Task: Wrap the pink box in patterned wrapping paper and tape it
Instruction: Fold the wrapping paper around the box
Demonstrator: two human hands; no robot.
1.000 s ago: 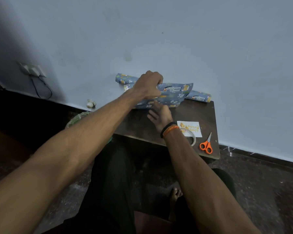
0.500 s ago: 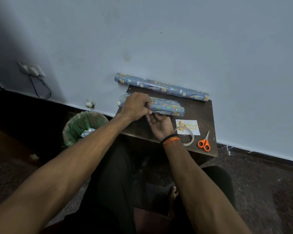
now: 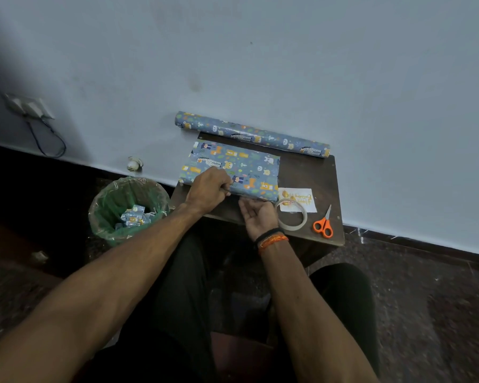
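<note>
Wrapped box [image 3: 234, 165] fills table's [image 3: 310, 175] left and middle. Paper roll [image 3: 252, 134] bars far edge along wall. Bare strip right of box, between roll and card [image 3: 297, 199]. Near right crowded: card, tape ring [image 3: 292, 215], scissors [image 3: 323, 225]. Left hand [image 3: 208, 189] and right hand [image 3: 257, 217] occupy near edge. Bin [image 3: 127, 208] stands on floor left of table.

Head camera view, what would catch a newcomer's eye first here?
The wrapped parcel in blue cartoon paper lies mid-table, the left hand gripping its near edge and the right hand palm-up beside it. Bright orange scissors lie at the table's right corner, next to a tape roll.
</note>
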